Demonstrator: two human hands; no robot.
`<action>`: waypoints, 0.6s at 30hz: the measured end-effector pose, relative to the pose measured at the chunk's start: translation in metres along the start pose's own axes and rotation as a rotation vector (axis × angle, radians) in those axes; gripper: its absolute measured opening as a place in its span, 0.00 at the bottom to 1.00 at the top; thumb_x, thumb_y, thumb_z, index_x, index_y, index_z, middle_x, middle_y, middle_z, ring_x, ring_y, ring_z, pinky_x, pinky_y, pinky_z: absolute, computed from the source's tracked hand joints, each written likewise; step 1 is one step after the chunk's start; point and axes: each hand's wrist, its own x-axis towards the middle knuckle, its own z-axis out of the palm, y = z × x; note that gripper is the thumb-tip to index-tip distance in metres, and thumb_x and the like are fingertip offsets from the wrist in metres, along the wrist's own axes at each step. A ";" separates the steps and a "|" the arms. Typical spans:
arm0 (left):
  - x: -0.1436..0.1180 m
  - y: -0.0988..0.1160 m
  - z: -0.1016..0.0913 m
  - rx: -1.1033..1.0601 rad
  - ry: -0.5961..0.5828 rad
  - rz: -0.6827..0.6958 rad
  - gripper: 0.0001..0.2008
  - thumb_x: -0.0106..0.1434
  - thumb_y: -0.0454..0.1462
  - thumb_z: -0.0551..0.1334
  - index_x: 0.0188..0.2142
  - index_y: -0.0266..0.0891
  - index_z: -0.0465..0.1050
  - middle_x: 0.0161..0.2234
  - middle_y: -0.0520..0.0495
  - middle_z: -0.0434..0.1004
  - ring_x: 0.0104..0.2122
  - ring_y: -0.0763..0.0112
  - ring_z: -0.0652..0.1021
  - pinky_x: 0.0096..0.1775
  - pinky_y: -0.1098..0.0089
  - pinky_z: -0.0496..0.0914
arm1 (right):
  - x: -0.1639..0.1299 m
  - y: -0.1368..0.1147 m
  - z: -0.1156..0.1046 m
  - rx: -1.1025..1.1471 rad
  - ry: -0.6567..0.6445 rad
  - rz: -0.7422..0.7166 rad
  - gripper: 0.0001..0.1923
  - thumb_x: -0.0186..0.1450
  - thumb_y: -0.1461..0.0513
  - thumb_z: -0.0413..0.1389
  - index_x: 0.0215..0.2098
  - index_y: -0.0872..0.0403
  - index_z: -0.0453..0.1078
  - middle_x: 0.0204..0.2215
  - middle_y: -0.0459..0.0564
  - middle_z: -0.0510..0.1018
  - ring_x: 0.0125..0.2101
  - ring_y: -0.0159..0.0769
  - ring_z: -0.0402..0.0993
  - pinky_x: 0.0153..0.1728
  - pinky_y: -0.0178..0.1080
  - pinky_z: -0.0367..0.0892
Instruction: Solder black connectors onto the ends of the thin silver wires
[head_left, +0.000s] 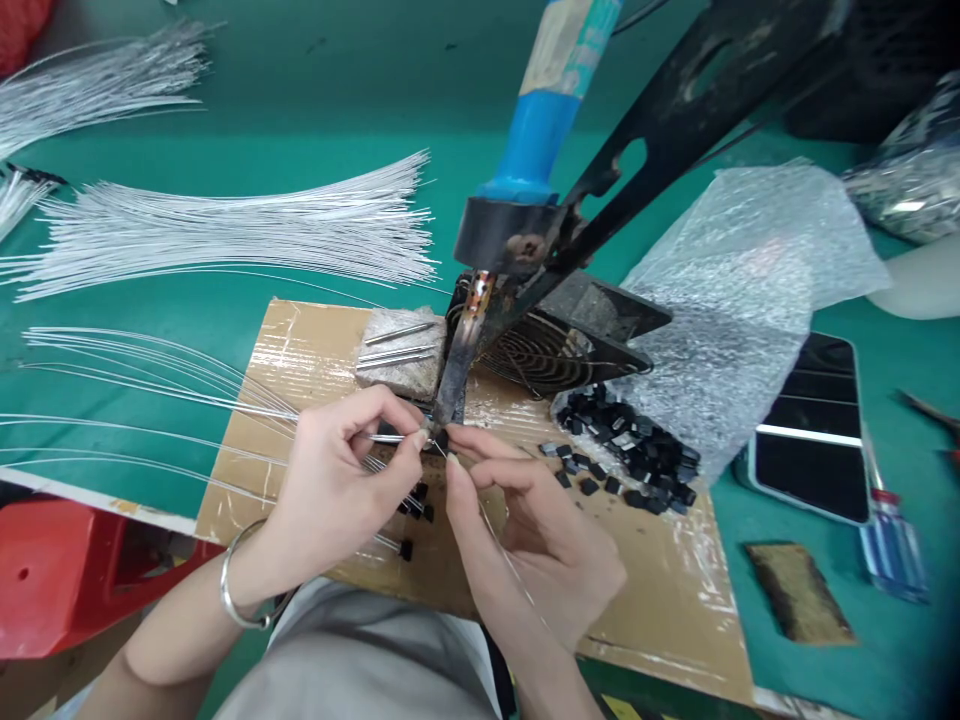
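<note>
Wire: a thin white wire [379, 438], pinched at its end so it meets the iron's tip [448, 400] over the board [315, 350].
Left hand: my left hand [341, 480] is closed on the wire, thumb and forefinger tight, wrist low for steadiness.
Right hand: my right hand [525, 525] pinches a fine strand [502, 550] up to the same spot, fingers curled.
Iron: fixed on a stand [675, 110], leaving both hands free.
Parts: black pieces [637, 450] piled just right, within reach.
Spare wires: a fanned bundle [225, 225] well left.
</note>
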 end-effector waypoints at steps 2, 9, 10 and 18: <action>0.000 0.000 0.000 -0.001 -0.003 -0.007 0.05 0.60 0.29 0.64 0.28 0.38 0.75 0.29 0.50 0.81 0.28 0.74 0.76 0.29 0.75 0.68 | 0.000 0.000 0.000 0.008 0.002 0.003 0.10 0.64 0.72 0.63 0.35 0.51 0.73 0.45 0.50 0.86 0.47 0.38 0.85 0.50 0.37 0.79; 0.000 0.000 0.000 0.023 -0.009 -0.035 0.05 0.59 0.30 0.64 0.27 0.38 0.74 0.29 0.49 0.81 0.27 0.73 0.75 0.27 0.74 0.66 | 0.000 0.001 0.000 -0.003 -0.006 0.006 0.09 0.65 0.72 0.62 0.35 0.52 0.73 0.44 0.51 0.86 0.46 0.39 0.85 0.48 0.37 0.79; 0.000 0.000 -0.001 0.021 -0.009 -0.031 0.05 0.60 0.30 0.64 0.27 0.38 0.74 0.29 0.49 0.81 0.27 0.73 0.76 0.28 0.74 0.67 | 0.000 0.001 0.000 -0.002 -0.003 0.006 0.09 0.65 0.72 0.62 0.35 0.52 0.73 0.44 0.51 0.86 0.46 0.39 0.85 0.48 0.37 0.80; 0.000 0.000 -0.001 0.008 -0.005 -0.016 0.05 0.60 0.30 0.64 0.27 0.39 0.75 0.29 0.49 0.82 0.27 0.72 0.76 0.28 0.74 0.68 | 0.000 0.001 0.000 -0.038 0.003 -0.040 0.08 0.65 0.70 0.62 0.36 0.51 0.73 0.42 0.53 0.87 0.44 0.41 0.86 0.46 0.42 0.81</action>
